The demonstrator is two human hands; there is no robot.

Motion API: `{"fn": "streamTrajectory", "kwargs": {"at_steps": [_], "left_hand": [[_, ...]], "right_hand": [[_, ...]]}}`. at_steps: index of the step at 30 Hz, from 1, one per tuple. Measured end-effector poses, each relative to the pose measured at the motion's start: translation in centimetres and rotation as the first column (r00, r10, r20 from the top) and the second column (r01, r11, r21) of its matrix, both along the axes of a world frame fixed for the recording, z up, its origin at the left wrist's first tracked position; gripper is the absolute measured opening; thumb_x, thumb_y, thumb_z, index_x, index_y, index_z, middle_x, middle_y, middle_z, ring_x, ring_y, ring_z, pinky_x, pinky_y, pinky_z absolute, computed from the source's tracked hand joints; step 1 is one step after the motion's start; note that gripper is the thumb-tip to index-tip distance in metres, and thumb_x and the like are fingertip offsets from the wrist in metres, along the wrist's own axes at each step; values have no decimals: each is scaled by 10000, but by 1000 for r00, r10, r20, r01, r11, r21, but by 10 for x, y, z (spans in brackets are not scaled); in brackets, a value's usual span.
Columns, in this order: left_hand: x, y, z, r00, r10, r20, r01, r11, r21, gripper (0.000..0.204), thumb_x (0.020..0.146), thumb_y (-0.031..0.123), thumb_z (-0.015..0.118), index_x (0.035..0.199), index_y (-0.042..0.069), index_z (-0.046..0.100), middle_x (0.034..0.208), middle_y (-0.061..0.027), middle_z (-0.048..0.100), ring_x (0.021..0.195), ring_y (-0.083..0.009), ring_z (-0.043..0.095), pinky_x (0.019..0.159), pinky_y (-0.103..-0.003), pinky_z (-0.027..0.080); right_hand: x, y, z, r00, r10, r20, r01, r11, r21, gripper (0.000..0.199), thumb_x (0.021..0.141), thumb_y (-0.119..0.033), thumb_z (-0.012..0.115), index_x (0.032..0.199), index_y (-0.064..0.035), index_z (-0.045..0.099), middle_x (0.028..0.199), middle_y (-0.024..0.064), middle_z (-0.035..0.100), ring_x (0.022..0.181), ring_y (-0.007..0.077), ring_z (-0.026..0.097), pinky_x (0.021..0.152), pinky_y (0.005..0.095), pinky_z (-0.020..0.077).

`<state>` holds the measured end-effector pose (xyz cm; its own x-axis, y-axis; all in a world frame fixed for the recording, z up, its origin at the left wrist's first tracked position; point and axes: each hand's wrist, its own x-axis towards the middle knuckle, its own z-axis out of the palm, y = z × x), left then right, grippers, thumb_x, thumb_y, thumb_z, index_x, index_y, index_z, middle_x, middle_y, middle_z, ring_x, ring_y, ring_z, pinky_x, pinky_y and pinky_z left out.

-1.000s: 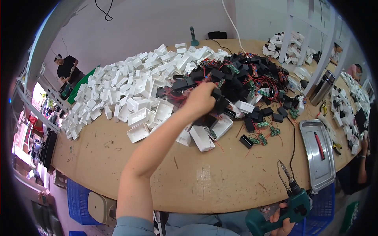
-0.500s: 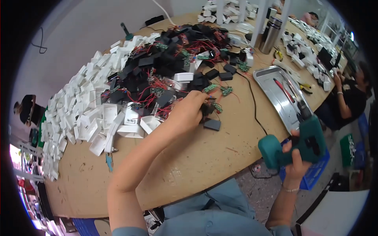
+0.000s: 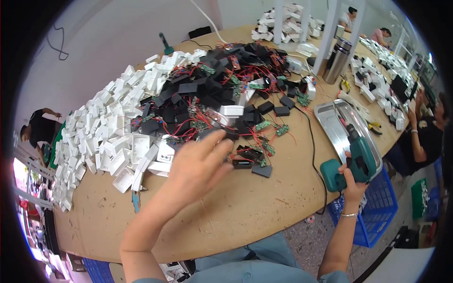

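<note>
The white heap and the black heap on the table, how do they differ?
The white heap lies to the person's left and looks like plain plastic shells; the black heap sits in the middle, tangled with red wires and small green circuit boards. The left hand reaches, fingers spread, toward the black heap's near edge, not the white heap. The right hand holds a green power screwdriver away from both. Both heaps rest loose on the same wooden table.

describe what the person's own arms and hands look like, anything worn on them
Both forearms are bare, with no gloves on the left hand or the right hand. A thin silver-coloured bracelet circles the right wrist. Short grey-blue sleeves show only at the lower edge of the picture. No watch or rings can be made out.
</note>
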<state>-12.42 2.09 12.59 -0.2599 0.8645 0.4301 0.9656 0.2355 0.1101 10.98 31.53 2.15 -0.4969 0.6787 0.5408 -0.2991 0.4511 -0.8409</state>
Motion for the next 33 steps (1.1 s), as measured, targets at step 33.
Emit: {"fn": "streamTrajectory", "kwargs": {"at_steps": [33], "left_hand": [[-296, 78, 13, 776, 630, -25, -628, 769, -119, 566, 814, 530, 483, 1185, 106, 535, 1172, -90, 561, 1135, -285, 478, 915, -503, 329]], "right_hand": [[-540, 72, 86, 812, -60, 581, -350, 746, 566, 521, 771, -451, 577, 1089, -39, 602, 1131, 216, 565, 1034, 328, 549, 874, 369, 426]]}}
